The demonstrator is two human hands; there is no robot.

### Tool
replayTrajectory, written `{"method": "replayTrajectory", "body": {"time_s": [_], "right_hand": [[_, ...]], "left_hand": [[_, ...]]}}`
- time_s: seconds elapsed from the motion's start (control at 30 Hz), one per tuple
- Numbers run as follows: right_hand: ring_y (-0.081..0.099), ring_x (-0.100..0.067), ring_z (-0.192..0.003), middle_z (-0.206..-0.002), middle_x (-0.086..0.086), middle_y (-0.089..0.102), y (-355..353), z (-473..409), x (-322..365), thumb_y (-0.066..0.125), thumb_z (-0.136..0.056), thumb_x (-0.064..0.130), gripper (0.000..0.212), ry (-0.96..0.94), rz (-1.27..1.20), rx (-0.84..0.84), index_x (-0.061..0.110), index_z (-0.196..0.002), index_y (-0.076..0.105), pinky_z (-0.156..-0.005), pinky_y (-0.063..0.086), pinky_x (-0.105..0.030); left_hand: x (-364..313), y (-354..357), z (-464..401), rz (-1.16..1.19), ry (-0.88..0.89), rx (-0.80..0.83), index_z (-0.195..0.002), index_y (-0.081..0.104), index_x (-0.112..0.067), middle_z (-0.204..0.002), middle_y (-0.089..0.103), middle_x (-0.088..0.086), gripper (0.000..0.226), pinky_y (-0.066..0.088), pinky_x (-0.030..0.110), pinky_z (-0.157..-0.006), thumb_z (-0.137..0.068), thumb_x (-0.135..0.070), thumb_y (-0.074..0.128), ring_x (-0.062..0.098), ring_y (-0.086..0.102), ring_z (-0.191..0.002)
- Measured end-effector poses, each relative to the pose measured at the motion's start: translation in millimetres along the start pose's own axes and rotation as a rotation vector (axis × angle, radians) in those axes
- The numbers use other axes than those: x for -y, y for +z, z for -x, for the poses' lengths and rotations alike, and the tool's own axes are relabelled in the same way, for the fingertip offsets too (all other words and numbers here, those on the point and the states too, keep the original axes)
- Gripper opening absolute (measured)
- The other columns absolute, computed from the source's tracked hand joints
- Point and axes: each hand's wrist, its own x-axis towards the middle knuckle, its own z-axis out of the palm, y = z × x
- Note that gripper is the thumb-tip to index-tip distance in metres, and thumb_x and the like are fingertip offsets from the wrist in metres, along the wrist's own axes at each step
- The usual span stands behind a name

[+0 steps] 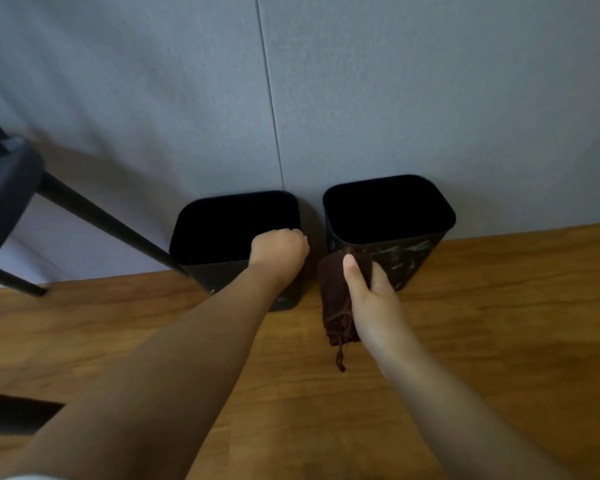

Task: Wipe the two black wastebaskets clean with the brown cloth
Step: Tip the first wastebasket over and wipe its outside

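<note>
A grey, felt-like fabric wall panel (395, 81) fills the upper half of the view, and a thin vertical seam (270, 91) runs down it from the top edge to the floor line. Below it lies a brown wood-grain floor (499, 323), whose boards run across the picture and meet the base of the wall. At the left edge stands a piece of black metal-framed furniture (4, 195), blurred and only partly in view; one slim black leg (108, 220) slants down to the right toward the floor, and another foot (18, 282) rests on the boards near the wall. A dark patch (11, 410) sits at the lower left edge, too dim to identify.
</note>
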Motion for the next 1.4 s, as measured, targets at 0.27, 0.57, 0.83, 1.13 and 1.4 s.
{"method": "replayTrajectory", "body": {"time_s": [0.27, 0.57, 0.83, 1.13, 1.4], "right_hand": [[0.052, -0.013, -0.116, -0.13, 0.006, 0.056, -3, 5, 1, 0.039, -0.097, 0.053, 0.053, -0.04, 0.013, -0.028, 0.023, -0.14, 0.046, -0.071, 0.038, -0.013], [0.051, -0.012, -0.118, -0.125, 0.009, 0.054, -6, 14, 11, 0.037, -0.097, 0.054, 0.055, -0.143, 0.065, 0.024, 0.023, -0.141, 0.044, -0.072, 0.037, -0.012], [0.051, -0.015, -0.123, -0.132, 0.005, 0.055, -8, 28, 6, 0.041, -0.094, 0.054, 0.057, -0.243, 0.232, 0.052, 0.023, -0.141, 0.043, -0.088, 0.037, -0.021], [0.054, -0.012, -0.116, -0.126, 0.007, 0.055, -1, 42, -16, 0.05, -0.092, 0.047, 0.053, -0.341, 0.611, 0.152, 0.025, -0.139, 0.041, -0.082, 0.041, -0.014], [0.047, -0.006, -0.118, -0.138, 0.016, 0.037, 57, 71, -6, 0.048, -0.093, 0.049, 0.048, -0.624, 0.842, 0.269, 0.029, -0.136, 0.045, -0.1, 0.04, -0.022]], "left_hand": [[64, 6, 63, 0.425, -0.24, -0.429, -0.061, 0.048, -0.016, -0.05, 0.046, 0.0, 0.045, 0.038, 0.03, -0.04, -0.1, -0.037, 0.042, 0.016, 0.042, -0.039], [48, -7, 147, 1.408, -0.741, -0.349, -0.089, 0.063, -0.013, -0.085, 0.065, 0.007, 0.04, 0.055, 0.036, -0.069, -0.101, -0.04, 0.037, 0.021, 0.064, -0.08], [1, 28, 188, 1.648, -0.857, -0.233, -0.091, 0.066, -0.013, -0.091, 0.068, 0.015, 0.043, 0.056, 0.043, -0.078, -0.1, -0.043, 0.037, 0.029, 0.066, -0.086], [2, 47, 210, 1.788, -0.882, -0.166, -0.094, 0.066, -0.015, -0.092, 0.069, 0.009, 0.034, 0.052, 0.035, -0.075, -0.102, -0.032, 0.039, 0.023, 0.065, -0.087], [7, 59, 210, 1.722, -0.927, -0.126, -0.093, 0.065, -0.017, -0.087, 0.069, 0.007, 0.046, 0.052, 0.033, -0.072, -0.1, -0.047, 0.03, 0.021, 0.067, -0.084]]}}
